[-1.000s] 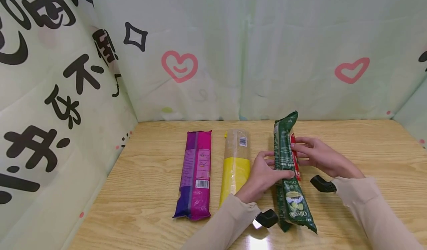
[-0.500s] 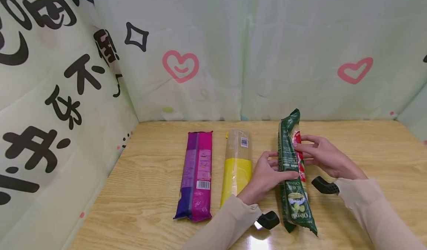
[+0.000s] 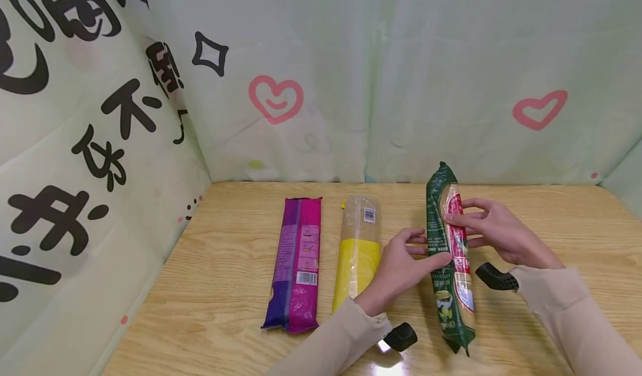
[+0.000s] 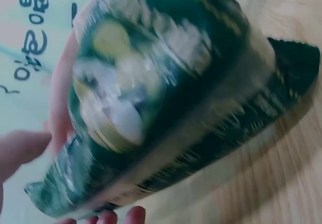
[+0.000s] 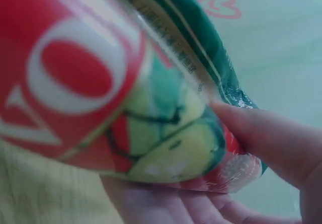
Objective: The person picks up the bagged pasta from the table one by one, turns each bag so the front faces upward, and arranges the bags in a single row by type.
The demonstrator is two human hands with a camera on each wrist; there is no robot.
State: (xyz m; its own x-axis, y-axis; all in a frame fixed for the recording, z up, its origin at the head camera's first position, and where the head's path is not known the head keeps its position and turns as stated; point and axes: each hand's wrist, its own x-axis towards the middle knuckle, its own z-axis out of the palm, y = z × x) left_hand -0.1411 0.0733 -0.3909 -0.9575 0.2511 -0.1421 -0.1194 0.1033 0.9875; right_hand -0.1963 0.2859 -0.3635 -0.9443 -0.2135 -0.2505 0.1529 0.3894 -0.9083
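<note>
A long green-and-red packet of dry noodles (image 3: 441, 292) stands out over the right part of the table, its red label facing partly up. My left hand (image 3: 401, 264) holds its left side, thumb across the front and fingers along the edge. On the opposite side my right hand (image 3: 496, 231) grips the upper part between thumb and fingers. In the left wrist view the packet (image 4: 136, 88) shows its green printed end, tilted above the wood. The right wrist view shows the red face of the packet (image 5: 75, 78), the right thumb (image 5: 271, 138) on its edge and fingers beneath.
Left of the hands lies a yellow, partly clear packet (image 3: 357, 253), its lower end hidden by the left forearm. A purple-and-pink packet (image 3: 296, 264) lies farther left on the wooden table (image 3: 210, 298). Printed cloth (image 3: 331, 75) hangs behind and at the left.
The green packet has rolled about its length between both hands, so more of its red label and clear window faces up. It has shifted slightly right; the other packets stay put.
</note>
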